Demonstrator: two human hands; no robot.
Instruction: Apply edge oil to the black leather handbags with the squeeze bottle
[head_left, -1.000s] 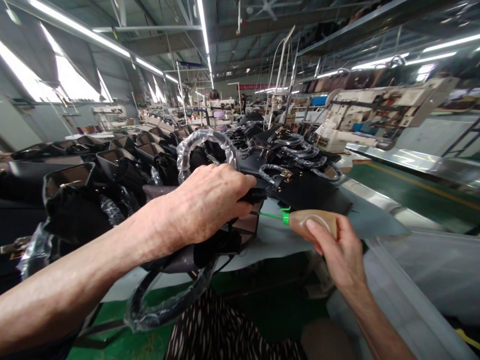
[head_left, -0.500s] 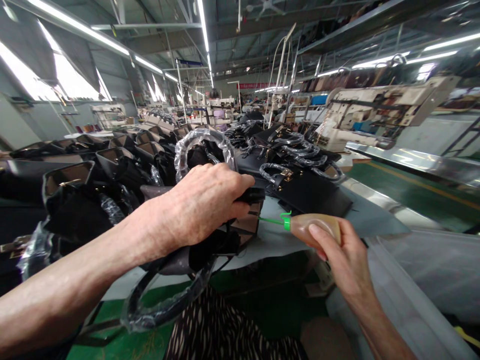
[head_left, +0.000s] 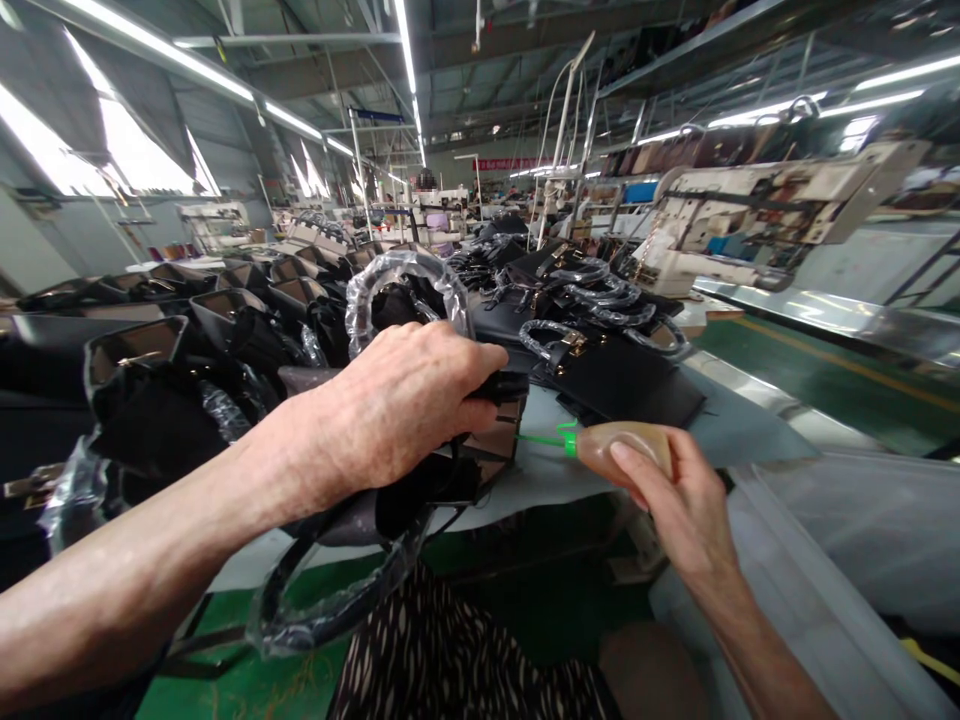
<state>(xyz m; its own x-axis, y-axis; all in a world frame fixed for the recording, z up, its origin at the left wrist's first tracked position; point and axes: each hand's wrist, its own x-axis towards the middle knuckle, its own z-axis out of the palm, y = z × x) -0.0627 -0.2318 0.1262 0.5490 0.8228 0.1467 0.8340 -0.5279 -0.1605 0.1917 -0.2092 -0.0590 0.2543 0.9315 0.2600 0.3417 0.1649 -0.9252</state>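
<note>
My left hand [head_left: 420, 395] is closed on the edge of a black handbag [head_left: 337, 515], which lies over the table's front edge. One bag handle, wrapped in clear plastic [head_left: 409, 262], stands up behind the hand; another wrapped handle [head_left: 322, 635] hangs down in front. In my right hand [head_left: 686, 500] is a squeeze bottle [head_left: 626, 447] of brownish stuff with a green cap and long thin green nozzle. The nozzle points left, its tip close to the bag's beige inside by my left fingers. Whether the tip touches the bag I cannot tell.
Several black handbags [head_left: 142, 360] with beige linings crowd the left. Flatter black bags [head_left: 622, 380] are piled on the table [head_left: 757, 425] at right. A sewing machine [head_left: 780, 205] stands beyond the table, and a whitish plastic-looking bin [head_left: 795, 600] sits low at right.
The bottle in my right hand has shifted slightly left and up, partly with the camera's view. My left hand keeps its grip on the handbag.
</note>
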